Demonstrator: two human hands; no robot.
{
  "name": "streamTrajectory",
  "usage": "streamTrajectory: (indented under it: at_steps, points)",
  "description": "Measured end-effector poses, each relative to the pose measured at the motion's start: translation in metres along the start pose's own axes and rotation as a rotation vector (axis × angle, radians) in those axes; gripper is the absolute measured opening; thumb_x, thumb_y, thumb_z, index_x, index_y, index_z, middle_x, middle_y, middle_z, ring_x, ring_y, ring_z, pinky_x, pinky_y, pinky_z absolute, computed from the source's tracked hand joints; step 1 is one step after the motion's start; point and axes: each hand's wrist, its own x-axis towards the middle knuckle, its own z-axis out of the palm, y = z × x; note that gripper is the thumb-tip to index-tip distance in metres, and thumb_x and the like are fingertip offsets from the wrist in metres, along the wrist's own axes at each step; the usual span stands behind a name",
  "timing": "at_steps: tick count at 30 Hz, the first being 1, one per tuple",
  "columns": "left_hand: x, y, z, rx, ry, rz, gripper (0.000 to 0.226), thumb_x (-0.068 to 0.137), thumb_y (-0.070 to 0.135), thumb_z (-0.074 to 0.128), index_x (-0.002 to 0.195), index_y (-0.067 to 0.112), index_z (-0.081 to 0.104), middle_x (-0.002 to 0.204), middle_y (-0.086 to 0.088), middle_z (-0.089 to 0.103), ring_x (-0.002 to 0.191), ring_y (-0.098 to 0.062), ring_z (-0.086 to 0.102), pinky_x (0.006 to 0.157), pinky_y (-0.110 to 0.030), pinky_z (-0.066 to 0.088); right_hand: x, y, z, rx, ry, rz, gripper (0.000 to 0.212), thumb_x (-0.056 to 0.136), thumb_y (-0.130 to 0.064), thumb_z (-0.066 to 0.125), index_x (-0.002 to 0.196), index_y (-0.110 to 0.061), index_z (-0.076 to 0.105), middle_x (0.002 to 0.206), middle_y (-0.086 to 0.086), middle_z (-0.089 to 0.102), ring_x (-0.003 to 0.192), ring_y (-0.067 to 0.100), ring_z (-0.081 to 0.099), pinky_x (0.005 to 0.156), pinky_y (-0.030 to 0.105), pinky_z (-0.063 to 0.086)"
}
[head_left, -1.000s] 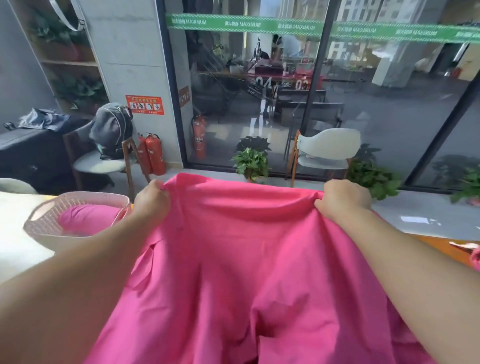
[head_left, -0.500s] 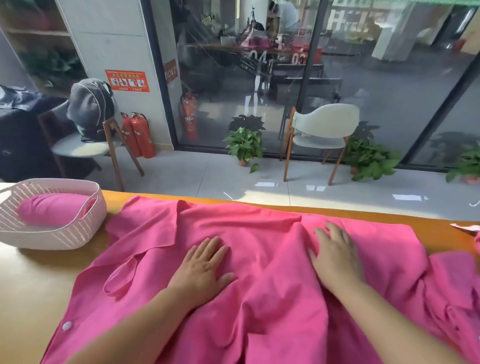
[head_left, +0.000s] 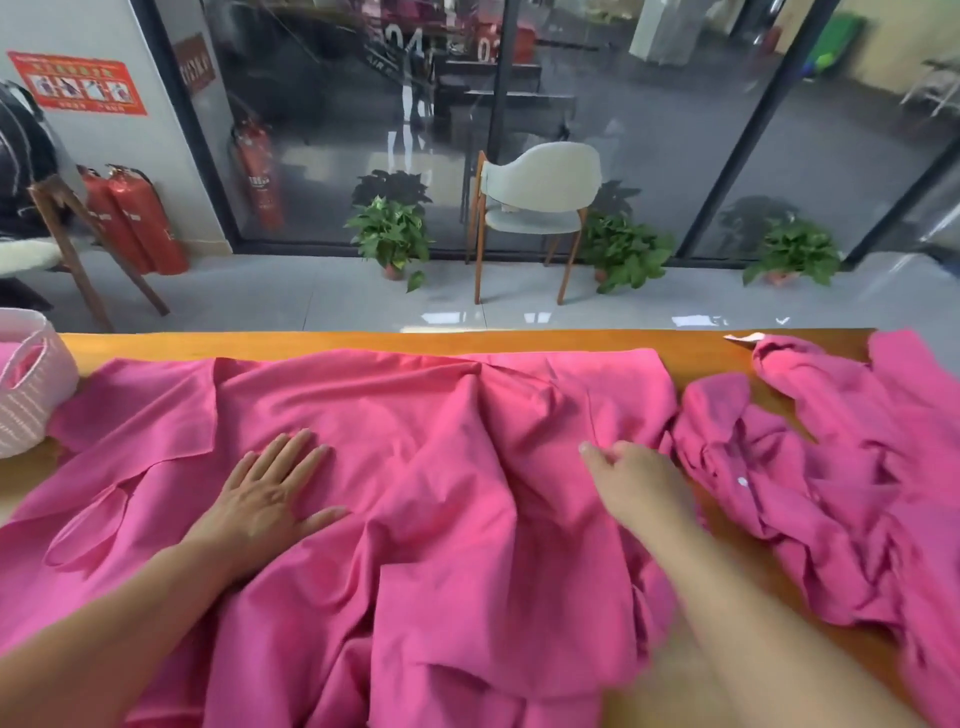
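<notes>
Pressing a pink garment (head_left: 441, 467) onto the orange table (head_left: 363, 340), as I see it over the head feed.

The garment lies spread and creased across the middle of the tabletop, its far edge close to the table's far edge and its near side running out of view toward me. The left hand (head_left: 265, 499) lies palm down on its left half, fingers straight and slightly spread. The right hand (head_left: 639, 483) sits on the right half by a ridge of folds, its fingers curled (blurred, so I cannot tell whether they pinch the cloth). Just right of the garment lies a crumpled heap of pink clothing (head_left: 831, 467); at the left edge stands a pale woven basket (head_left: 26, 395). Beyond the table, a white chair (head_left: 540, 192) faces a glass wall.
</notes>
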Motion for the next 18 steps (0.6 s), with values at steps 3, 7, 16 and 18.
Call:
streamTrajectory:
  at_steps: [3, 7, 16, 18]
  points:
    - [0.002, 0.019, -0.006, -0.119, 0.071, -0.035, 0.107, 0.064, 0.085, 0.016, 0.147, 0.021, 0.041, 0.155, -0.003, 0.033, 0.146, -0.025, 0.025, 0.118, -0.044, 0.016, -0.015, 0.020, -0.009, -0.001, -0.373, 0.145, 0.073, 0.090, -0.071, 0.044, 0.091, -0.003, 0.071, 0.088, 0.017, 0.073, 0.082, 0.031, 0.071, 0.072, 0.034, 0.053]
    - [0.008, 0.049, -0.015, -0.294, 0.316, -0.006, 0.066, 0.083, 0.059, 0.040, 0.112, 0.007, 0.069, 0.122, -0.017, 0.062, 0.114, -0.039, 0.059, 0.101, -0.051, 0.041, -0.032, 0.022, -0.004, 0.184, -0.504, 0.079, 0.044, 0.087, -0.052, 0.068, 0.071, -0.012, 0.057, 0.060, 0.007, 0.052, 0.053, 0.021, 0.052, 0.051, 0.023, 0.041]
    - [-0.039, 0.207, -0.098, -0.575, 0.316, 0.242, 0.052, 0.083, 0.068, 0.045, 0.104, 0.025, 0.065, 0.096, 0.012, 0.059, 0.082, -0.009, 0.055, 0.081, -0.032, 0.049, -0.029, -0.002, -0.031, 1.426, -0.154, 0.232, 0.019, 0.101, -0.022, 0.054, 0.110, -0.011, 0.067, 0.096, 0.003, 0.073, 0.082, 0.016, 0.066, 0.077, 0.035, 0.054]
    - [-0.051, 0.245, -0.101, -0.554, 0.169, 0.183, 0.069, 0.080, 0.074, 0.052, 0.123, 0.021, 0.059, 0.112, 0.007, 0.061, 0.098, -0.014, 0.058, 0.089, -0.032, 0.048, -0.036, -0.005, -0.052, 1.636, -0.280, 0.163, 0.021, 0.103, -0.020, 0.049, 0.100, -0.013, 0.068, 0.081, 0.000, 0.074, 0.068, 0.012, 0.069, 0.064, 0.027, 0.057]
